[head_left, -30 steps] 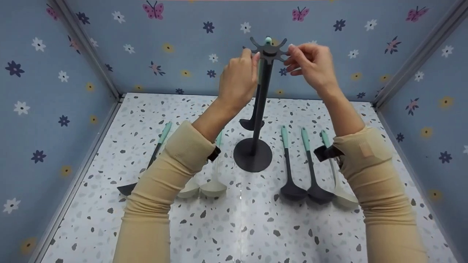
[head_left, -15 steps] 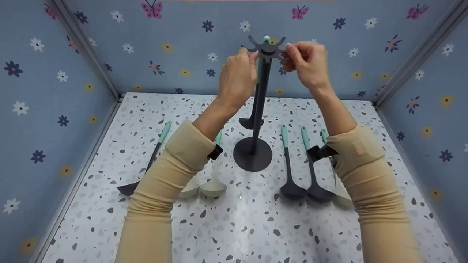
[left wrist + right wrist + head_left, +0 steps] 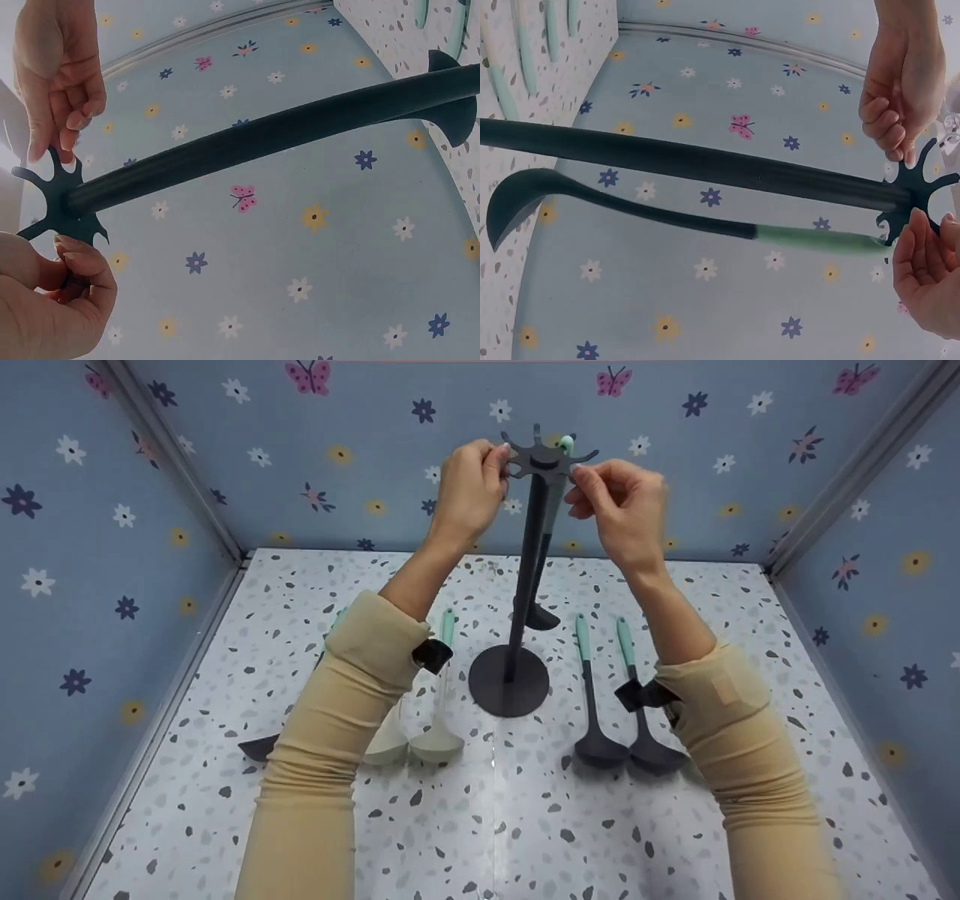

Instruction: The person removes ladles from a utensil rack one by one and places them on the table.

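A dark utensil stand (image 3: 525, 562) rises from a round base (image 3: 508, 694) to a ring of curved hooks (image 3: 546, 460). My left hand (image 3: 471, 491) pinches a hook on the left side of the ring. On the right side, my right hand (image 3: 630, 514) pinches another hook between thumb and fingers. A black ladle (image 3: 705, 219) with a mint-green handle hangs from a rear hook, seen behind the pole and slightly right of it in the head view. Both hands (image 3: 52, 296) show close to the ring in the left wrist view.
On the speckled table (image 3: 495, 825), two black ladles (image 3: 600, 750) lie to the right; a pale one is mostly behind the right sleeve. Two cream ladles (image 3: 437, 741) and a black ladle (image 3: 259, 747) lie left, partly covered by the left sleeve. Patterned walls (image 3: 315, 495) enclose the table.
The hook ring has turned, carrying the hanging ladle from left of the pole to its right. The base has shifted slightly left. My left hand moved left and up; my right hand moved slightly left.
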`<control>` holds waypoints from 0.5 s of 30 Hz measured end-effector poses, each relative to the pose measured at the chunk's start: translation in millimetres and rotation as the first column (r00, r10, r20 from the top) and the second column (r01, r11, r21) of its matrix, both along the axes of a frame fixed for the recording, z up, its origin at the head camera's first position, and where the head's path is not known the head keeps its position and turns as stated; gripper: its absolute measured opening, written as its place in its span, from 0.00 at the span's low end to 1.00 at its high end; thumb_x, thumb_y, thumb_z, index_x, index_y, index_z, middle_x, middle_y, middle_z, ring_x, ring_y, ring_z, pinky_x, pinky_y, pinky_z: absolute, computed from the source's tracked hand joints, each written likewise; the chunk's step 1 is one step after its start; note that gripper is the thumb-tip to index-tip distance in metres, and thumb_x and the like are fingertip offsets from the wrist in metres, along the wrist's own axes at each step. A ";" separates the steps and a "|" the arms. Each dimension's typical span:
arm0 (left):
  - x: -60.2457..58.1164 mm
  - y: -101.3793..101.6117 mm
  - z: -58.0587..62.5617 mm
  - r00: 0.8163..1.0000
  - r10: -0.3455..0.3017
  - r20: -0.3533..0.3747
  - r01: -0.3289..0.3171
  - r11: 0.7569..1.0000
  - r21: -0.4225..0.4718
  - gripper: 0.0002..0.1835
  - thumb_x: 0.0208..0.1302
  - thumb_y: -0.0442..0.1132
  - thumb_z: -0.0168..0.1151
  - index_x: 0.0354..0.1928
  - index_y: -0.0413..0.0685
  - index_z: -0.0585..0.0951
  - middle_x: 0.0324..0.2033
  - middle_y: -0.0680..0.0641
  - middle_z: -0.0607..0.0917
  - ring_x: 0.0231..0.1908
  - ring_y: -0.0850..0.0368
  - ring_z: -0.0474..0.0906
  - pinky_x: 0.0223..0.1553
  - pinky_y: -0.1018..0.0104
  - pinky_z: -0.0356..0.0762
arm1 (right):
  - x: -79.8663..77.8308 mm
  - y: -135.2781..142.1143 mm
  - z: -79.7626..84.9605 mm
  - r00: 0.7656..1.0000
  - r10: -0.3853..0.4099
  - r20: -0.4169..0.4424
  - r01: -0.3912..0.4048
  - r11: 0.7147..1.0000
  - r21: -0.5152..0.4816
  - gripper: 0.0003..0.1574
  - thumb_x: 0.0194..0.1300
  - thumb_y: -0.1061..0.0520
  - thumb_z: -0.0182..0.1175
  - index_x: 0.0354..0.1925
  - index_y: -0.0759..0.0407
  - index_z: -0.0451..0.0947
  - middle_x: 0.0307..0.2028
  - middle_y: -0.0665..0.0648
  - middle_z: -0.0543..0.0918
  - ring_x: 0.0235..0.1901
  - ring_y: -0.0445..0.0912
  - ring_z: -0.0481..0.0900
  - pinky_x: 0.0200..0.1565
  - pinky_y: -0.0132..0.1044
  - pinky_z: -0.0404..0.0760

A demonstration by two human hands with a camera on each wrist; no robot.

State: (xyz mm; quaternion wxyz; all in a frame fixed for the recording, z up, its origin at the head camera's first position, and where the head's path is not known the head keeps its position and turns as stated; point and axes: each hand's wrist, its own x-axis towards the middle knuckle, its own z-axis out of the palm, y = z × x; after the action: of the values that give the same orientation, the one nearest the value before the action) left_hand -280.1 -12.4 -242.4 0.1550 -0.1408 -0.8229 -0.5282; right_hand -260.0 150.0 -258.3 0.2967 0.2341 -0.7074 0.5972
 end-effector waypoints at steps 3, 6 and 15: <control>-7.5 -1.4 -1.0 0.991 -0.115 0.068 0.102 0.980 0.171 0.14 0.68 0.35 0.42 0.25 0.40 0.70 0.17 0.48 0.70 0.15 0.62 0.63 0.19 0.72 0.61 | 14.3 -8.1 3.0 0.999 -0.024 -0.034 0.023 1.000 -0.011 0.10 0.57 0.65 0.58 0.24 0.72 0.78 0.18 0.61 0.79 0.17 0.46 0.76 0.24 0.33 0.76; -14.5 -2.3 -1.2 0.966 -0.219 0.137 0.164 0.931 0.327 0.14 0.68 0.36 0.42 0.24 0.38 0.70 0.15 0.46 0.69 0.13 0.60 0.62 0.17 0.72 0.61 | 28.5 -17.0 7.5 0.998 -0.049 -0.043 0.048 0.999 -0.007 0.09 0.57 0.65 0.58 0.24 0.72 0.78 0.18 0.62 0.79 0.17 0.47 0.76 0.24 0.33 0.76; -27.2 -4.5 -0.6 0.889 -0.389 0.242 0.219 0.826 0.520 0.16 0.67 0.39 0.43 0.25 0.36 0.70 0.16 0.45 0.68 0.15 0.57 0.60 0.17 0.71 0.60 | 27.2 -27.1 0.5 0.992 -0.125 -0.018 0.123 0.990 -0.064 0.10 0.54 0.63 0.61 0.24 0.72 0.79 0.19 0.61 0.80 0.17 0.47 0.78 0.24 0.33 0.77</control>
State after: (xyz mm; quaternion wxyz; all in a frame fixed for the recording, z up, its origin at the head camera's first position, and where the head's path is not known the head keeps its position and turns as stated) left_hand -307.3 -16.9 -243.0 -0.0457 -0.1368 -0.6466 -0.7490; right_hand -232.8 123.0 -257.8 0.3482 0.1867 -0.6981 0.5971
